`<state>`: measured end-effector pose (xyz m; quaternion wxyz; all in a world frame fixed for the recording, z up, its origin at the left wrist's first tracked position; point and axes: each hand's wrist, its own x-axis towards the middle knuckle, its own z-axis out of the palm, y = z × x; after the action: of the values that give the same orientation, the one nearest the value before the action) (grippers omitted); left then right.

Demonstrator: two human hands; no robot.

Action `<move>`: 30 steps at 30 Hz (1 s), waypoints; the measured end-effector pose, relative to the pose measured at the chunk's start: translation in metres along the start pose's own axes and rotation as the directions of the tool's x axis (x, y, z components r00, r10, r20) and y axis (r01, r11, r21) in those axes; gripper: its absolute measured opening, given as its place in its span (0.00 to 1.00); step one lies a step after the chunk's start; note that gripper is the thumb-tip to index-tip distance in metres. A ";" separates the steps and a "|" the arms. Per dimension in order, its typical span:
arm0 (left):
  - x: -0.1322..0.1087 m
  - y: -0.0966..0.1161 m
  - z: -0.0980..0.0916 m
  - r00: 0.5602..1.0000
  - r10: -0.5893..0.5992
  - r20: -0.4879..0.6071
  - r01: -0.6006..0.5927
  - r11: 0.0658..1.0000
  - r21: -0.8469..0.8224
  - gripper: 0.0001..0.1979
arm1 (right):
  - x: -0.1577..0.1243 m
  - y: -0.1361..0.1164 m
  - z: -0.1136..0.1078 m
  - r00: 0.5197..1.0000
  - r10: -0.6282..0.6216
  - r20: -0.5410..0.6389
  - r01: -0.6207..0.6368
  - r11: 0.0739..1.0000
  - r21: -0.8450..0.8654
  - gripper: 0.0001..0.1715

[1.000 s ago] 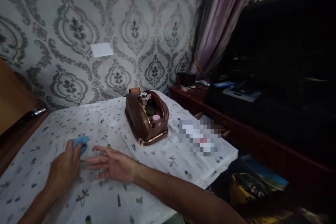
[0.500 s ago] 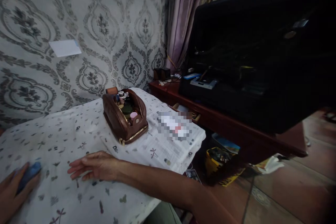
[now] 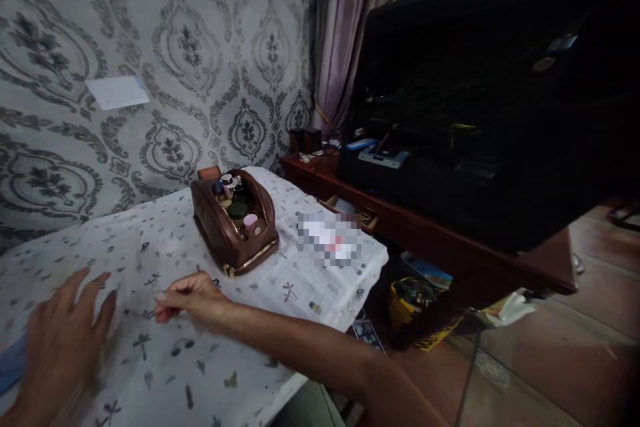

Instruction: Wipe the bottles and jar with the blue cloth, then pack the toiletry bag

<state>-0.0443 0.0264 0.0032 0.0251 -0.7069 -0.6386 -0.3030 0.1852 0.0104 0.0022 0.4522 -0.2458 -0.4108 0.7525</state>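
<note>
My left hand (image 3: 67,340) is slightly blurred, its fingers stretched and spread over the white patterned cloth (image 3: 165,367). Just left of it, partly cut off by the frame edge and partly hidden by the hand, lies a blue thing (image 3: 10,363) that looks soft. My right hand (image 3: 193,297) is above the middle of the cloth with fingers curled together; whatever is between the fingertips, if anything, cannot be seen. Beyond it stands a brown toiletry bag (image 3: 237,253), unzipped, holding a pink-capped item (image 3: 250,220), a dark green round item (image 3: 237,209) and small bottles (image 3: 227,183).
A blurred-out item (image 3: 330,240) lies right of the bag. To the right is a dark red desk (image 3: 450,247) with a partly open drawer (image 3: 367,217) and a large black screen (image 3: 450,113). A yellow bag (image 3: 413,300) stands below. The patterned wall (image 3: 200,67) rises behind.
My left hand has let go of the blue thing and moved right, its fingers spreading. My right hand's fingers, loosely apart before, have curled together. The view has shifted slightly.
</note>
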 end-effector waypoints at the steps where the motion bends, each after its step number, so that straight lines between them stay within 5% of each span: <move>1: 0.004 0.017 0.003 1.000 0.015 -0.027 -0.016 1.000 -0.009 0.18 | -0.003 -0.007 -0.002 0.999 -0.034 0.039 0.036 0.999 -0.037 0.36; 5: 0.026 0.060 0.023 0.998 0.040 0.052 -0.028 0.976 -0.216 0.27 | -0.018 -0.042 -0.011 0.966 -0.249 0.072 0.259 0.931 -0.256 0.38; 9: 0.061 0.087 0.046 0.991 -0.059 0.119 0.100 0.922 -0.374 0.33 | -0.030 -0.081 -0.022 0.840 -0.541 0.046 0.478 0.696 -0.536 0.30; 15: 0.090 0.123 0.065 0.986 -0.117 0.120 0.165 0.793 -0.587 0.29 | -0.030 -0.115 -0.048 0.638 -0.767 -0.063 0.456 0.443 -0.772 0.29; 20: 0.093 0.142 0.071 0.984 -0.089 0.155 0.174 0.673 -0.719 0.30 | -0.023 -0.130 -0.073 0.446 -0.894 -0.040 0.372 0.226 -0.900 0.15; 22: 0.095 0.150 0.071 0.993 -0.072 0.096 0.119 0.671 -0.732 0.30 | -0.015 -0.135 -0.085 0.446 -0.895 0.005 0.313 0.151 -0.938 0.13; 27: 0.110 0.172 0.070 0.998 0.067 -0.009 -0.055 0.724 -0.688 0.29 | 0.012 -0.141 -0.109 0.598 -0.801 0.023 0.134 0.072 -0.988 0.26; 30: 0.118 0.178 0.076 0.994 0.108 -0.034 -0.104 0.764 -0.637 0.28 | 0.022 -0.142 -0.119 0.606 -0.796 0.011 0.061 0.033 -0.998 0.26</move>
<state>0.1489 0.1304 0.0584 -0.2004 -0.7092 -0.4573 -0.4978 0.3309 0.1127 0.0567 0.5143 -0.5287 -0.6751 0.0179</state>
